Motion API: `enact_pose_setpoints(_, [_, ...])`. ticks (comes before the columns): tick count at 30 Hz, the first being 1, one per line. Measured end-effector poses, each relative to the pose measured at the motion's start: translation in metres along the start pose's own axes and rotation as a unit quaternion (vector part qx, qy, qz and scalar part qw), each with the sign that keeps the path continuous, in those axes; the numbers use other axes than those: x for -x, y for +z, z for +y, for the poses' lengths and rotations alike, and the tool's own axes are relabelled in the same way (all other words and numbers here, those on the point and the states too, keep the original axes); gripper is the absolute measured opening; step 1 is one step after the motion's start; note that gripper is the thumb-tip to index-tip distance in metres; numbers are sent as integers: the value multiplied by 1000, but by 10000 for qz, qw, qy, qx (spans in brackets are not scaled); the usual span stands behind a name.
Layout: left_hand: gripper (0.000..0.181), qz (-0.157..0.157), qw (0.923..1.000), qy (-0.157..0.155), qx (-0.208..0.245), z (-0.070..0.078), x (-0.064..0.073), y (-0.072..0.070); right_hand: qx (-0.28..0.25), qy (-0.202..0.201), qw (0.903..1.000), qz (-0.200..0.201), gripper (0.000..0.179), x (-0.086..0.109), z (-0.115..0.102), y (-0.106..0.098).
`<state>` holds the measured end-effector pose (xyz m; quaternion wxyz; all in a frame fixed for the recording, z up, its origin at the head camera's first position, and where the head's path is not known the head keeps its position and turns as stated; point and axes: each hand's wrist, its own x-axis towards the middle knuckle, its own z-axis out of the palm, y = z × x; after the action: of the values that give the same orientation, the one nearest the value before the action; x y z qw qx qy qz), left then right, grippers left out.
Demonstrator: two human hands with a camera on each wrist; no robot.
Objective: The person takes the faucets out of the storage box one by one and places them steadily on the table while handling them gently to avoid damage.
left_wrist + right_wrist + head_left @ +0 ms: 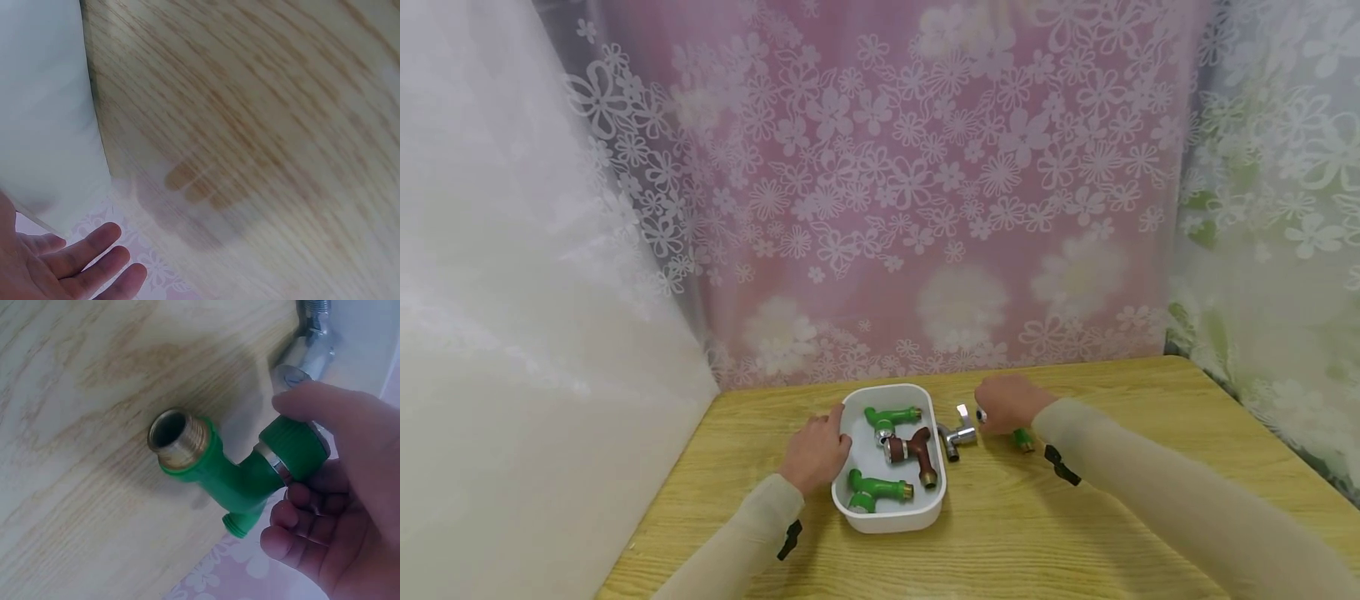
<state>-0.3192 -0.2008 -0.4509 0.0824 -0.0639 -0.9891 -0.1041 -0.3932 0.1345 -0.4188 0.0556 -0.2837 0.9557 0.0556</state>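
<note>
My left hand [814,450] rests on the left rim of a white plastic tub [891,523], thumb over the edge. In the left wrist view its other fingers [94,250] reach out loosely beside the tub wall. My right hand [1011,404], to the right of the tub, grips a green faucet [234,484] by its round ribbed knob, between thumb and curled fingers. That faucet's brass threaded end points away from the palm, over the table. A chrome faucet [958,435] with a lever handle lies between the tub and the right hand.
Inside the tub lie a green faucet [891,415] at the back, a brown one [917,450] in the middle and another green one [883,488] in front. All sit on a wood-grain table [1000,533]. Floral curtains [925,208] hang behind and at the sides.
</note>
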Motion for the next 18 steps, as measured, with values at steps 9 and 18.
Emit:
enact_pose_setpoints(9, [55, -62, 10000, -37, 37, 1, 0, -1, -118, -10, 9998, -140, 24, -3, -5, 4])
enact_pose_setpoints(18, [54, 12, 10000, 38, 50, 0, -1, 0, -349, -184, 9992, -41, 27, -3, -7, 7])
